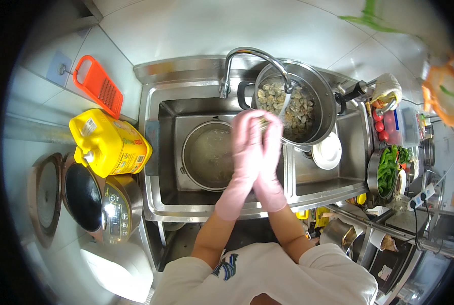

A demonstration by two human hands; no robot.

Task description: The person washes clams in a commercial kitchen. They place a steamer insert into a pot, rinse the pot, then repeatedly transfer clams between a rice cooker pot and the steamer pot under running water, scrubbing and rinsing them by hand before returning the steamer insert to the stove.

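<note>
Both hands wear pink rubber gloves and are pressed together, cupped, over the sink divider. My left hand point(246, 133) and my right hand point(271, 131) enclose a few clams point(263, 124), only partly visible between the fingers. Just beyond them on the right stands a large steel pot point(328, 110) with many clams point(297, 108) in water. A curved chrome faucet point(255, 51) runs a stream of water point(285, 105) down beside my right fingers. Left of my hands, a round steel basin point(187, 164) of cloudy water sits in the left sink bowl point(170, 133).
White dishes point(328, 152) lie in the right sink bowl point(349, 164). At left are a yellow jug point(128, 148), an orange grater point(101, 87) and an open rice cooker point(116, 209). Green peppers point(387, 171) and tomatoes point(381, 127) stand at right, near a power strip point(421, 196).
</note>
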